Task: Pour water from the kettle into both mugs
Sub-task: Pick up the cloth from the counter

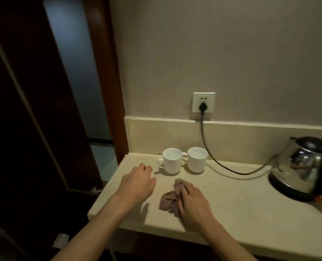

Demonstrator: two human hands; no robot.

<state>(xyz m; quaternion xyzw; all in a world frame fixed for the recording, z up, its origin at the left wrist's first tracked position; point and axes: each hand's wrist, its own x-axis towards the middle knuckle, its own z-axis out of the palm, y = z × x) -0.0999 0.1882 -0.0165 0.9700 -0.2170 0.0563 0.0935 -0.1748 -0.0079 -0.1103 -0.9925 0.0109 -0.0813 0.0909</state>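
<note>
Two white mugs stand side by side at the back of the beige counter (232, 204), the left mug (171, 162) and the right mug (197, 161). Both hold water near the rim. A steel kettle (305, 168) with a black lid sits on its base at the far right, upright, apart from both hands. My left hand (137, 183) hovers palm down just left of the left mug, fingers loosely curled, holding nothing. My right hand (192, 202) presses flat on a crumpled brownish cloth (168, 199) in front of the mugs.
A black cord (222, 166) runs from the wall socket (203, 102) across the counter behind the mugs to the kettle. A dark wooden door frame (107, 91) borders the counter's left end. The counter's front edge lies just under my forearms.
</note>
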